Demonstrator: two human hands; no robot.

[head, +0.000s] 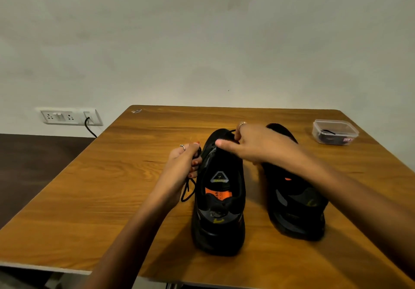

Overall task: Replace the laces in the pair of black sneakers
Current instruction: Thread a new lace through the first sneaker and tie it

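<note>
Black lace [188,190] hangs from the left hand's [183,165] curled fingers beside the left sneaker [219,199] — the right hand [253,147] pinches lace over its toe end.

Left hand [183,165] curled; right hand [251,146] pinching, forearms extended.

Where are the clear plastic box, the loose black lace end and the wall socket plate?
clear plastic box [335,124]: head view, on its near rim.
loose black lace end [188,191]: head view, dangling below left hand.
white wall socket plate [58,116]: head view, centre switch.
</note>
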